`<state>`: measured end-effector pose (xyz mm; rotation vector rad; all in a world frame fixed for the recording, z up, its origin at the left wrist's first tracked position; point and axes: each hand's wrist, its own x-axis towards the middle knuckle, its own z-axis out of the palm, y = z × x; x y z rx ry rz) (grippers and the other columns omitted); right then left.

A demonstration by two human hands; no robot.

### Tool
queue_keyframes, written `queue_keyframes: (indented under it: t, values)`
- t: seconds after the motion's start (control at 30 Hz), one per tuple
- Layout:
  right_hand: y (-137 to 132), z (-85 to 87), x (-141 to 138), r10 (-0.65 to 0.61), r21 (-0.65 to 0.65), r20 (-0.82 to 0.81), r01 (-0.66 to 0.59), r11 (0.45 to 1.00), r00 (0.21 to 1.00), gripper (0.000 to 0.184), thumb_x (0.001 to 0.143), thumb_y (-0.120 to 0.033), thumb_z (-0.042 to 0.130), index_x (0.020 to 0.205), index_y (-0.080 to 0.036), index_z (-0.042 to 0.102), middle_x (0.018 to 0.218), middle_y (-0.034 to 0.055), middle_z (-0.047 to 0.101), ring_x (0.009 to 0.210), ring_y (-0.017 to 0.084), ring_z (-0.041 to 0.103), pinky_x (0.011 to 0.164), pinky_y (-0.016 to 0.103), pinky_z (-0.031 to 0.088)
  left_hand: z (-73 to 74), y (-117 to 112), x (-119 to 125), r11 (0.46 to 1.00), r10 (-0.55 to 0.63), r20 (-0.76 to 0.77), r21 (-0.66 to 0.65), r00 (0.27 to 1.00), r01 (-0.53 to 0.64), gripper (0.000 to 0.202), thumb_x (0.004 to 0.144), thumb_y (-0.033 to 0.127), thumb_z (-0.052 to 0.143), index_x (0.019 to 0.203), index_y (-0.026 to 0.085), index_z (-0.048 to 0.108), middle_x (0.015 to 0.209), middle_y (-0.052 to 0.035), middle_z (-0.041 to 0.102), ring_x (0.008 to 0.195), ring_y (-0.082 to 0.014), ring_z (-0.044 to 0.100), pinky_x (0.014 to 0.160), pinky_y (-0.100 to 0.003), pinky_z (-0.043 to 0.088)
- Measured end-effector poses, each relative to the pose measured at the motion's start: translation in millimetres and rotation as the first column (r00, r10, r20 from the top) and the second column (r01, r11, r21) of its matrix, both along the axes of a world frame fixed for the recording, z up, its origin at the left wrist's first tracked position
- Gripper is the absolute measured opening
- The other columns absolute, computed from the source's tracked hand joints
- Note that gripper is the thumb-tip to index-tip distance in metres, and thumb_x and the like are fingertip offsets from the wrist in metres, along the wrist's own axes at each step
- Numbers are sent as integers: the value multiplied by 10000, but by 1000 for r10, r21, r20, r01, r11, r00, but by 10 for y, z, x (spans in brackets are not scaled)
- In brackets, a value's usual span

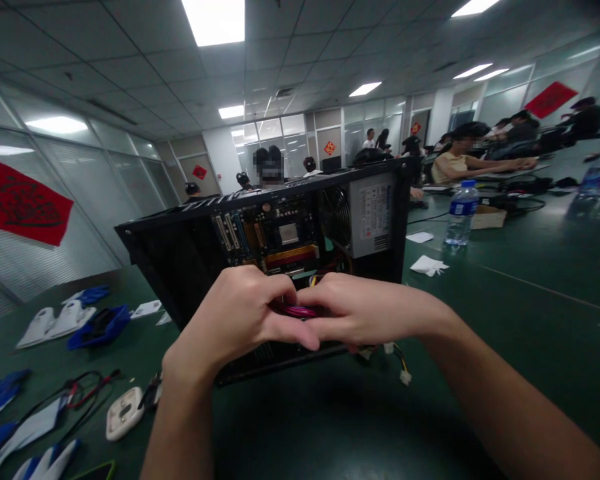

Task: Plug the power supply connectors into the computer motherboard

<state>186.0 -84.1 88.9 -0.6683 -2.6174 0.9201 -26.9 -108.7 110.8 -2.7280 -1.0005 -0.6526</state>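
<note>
An open black computer case (265, 195) stands on the green table in front of me, its inside facing me. Inside it are a motherboard (280, 217) and, at the upper right, a silver power supply (373, 213). My left hand (245, 303) and my right hand (350, 307) meet at the case's open side, both closed around a bundle of cables (300, 311), pink and purple where it shows. Fingers hide most of the bundle. Loose connectors (405, 377) on wires hang out below my right hand.
A water bottle (461, 213) and crumpled tissue (429, 265) are on the table at right. At left lie a blue tray (99, 327), blue-and-white gloves (45, 463), black and red cables (83, 393) and a white oval object (125, 413). People sit at tables further back.
</note>
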Motion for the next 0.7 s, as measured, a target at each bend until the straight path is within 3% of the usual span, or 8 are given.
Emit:
queue_keyframes:
  t: [0.1,0.23,0.43,0.57,0.7]
  values:
    - [-44,31,-3,-28,136,-42,33,990,999,298,974,-417,577,912,-146,684,602,-30,580,461,84,485,488,222,297,-1,-17,31,996,-35,45,83,998,32,624,910,708,452,723,160,685,619,-26,645,594,-128,592,608,-228,406]
    - [-42,34,-41,-36,254,-92,58,965,995,259,980,-363,581,879,-162,710,615,-18,597,509,96,492,526,241,286,55,-74,-18,992,72,91,98,993,-81,465,983,522,472,797,175,719,696,-37,688,643,-130,617,635,-222,427]
    - [-24,-47,-166,-63,291,-116,95,952,991,341,970,-448,581,821,-174,720,653,22,644,541,120,526,542,262,282,154,-112,-128,992,101,88,-88,991,-93,672,946,693,358,670,163,664,576,-20,613,514,-105,533,537,-210,373]
    - [-4,-82,-199,-79,293,-116,110,950,990,335,980,-448,556,875,-189,740,697,38,677,562,135,562,546,263,299,140,-82,-125,982,172,67,-94,983,-166,603,945,653,420,688,168,668,563,-10,611,499,-99,528,516,-209,350]
    - [-32,-113,-240,-80,285,-146,119,951,986,305,980,-398,563,849,-183,734,722,50,690,589,147,588,555,261,326,95,-49,-65,986,155,38,-61,987,-152,542,952,599,459,696,171,672,573,-8,611,513,-100,539,521,-208,352]
